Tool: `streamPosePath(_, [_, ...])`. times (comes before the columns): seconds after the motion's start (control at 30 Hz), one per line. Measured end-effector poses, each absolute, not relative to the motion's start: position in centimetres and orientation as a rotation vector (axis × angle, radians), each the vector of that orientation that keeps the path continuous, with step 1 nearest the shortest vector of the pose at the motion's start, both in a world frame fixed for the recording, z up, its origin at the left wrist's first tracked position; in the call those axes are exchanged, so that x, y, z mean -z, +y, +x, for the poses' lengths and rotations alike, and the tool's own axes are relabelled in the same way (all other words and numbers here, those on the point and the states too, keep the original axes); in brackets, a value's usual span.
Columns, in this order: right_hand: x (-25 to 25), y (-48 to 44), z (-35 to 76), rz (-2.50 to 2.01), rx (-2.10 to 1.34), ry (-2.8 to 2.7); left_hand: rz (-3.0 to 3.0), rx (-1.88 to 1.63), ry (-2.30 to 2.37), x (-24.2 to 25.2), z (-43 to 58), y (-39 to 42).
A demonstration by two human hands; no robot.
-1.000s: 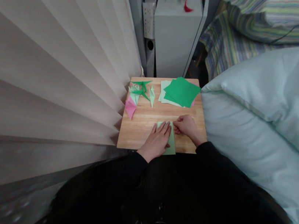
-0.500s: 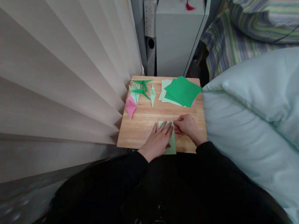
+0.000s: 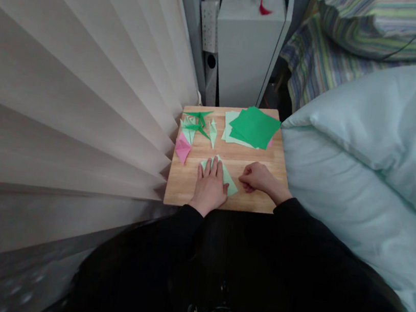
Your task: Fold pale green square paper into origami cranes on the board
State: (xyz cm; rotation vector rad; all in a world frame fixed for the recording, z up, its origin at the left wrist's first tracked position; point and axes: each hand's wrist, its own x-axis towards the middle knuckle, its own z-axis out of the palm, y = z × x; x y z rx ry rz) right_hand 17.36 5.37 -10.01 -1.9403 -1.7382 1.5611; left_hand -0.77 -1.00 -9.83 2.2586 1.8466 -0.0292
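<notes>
My left hand (image 3: 210, 186) lies flat on a light green sheet of origami paper (image 3: 229, 181), its fingers spread and pointing away from me. Much of that sheet is hidden beneath the palm, and its right corner sticks out past my thumb. Just right of this corner, my right hand (image 3: 255, 177) rests on the small wooden table (image 3: 184, 186) with its fingers curled closed; nothing shows in them. Folded paper pieces sit at the table's far left: green ones (image 3: 199, 117), a pale green one (image 3: 212, 133) and a pink one (image 3: 183, 148).
Loose green paper sheets (image 3: 255, 127) are stacked at the table's far right. A pleated curtain (image 3: 121, 113) borders the left side. Behind the table stands a white cabinet (image 3: 245, 58), and a pale blue quilt (image 3: 349, 145) bulges along the right.
The light green paper has turned and shifted left and away from me, with my left hand moving left on it. My right hand has moved only slightly and stays curled.
</notes>
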Motion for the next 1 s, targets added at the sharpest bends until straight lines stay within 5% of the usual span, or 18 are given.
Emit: streamPosePath(1.0, [8.8,5.3,17.8,-1.894,-1.449,-2.163,2.281,-0.108,1.857,11.7,-1.0,-1.2])
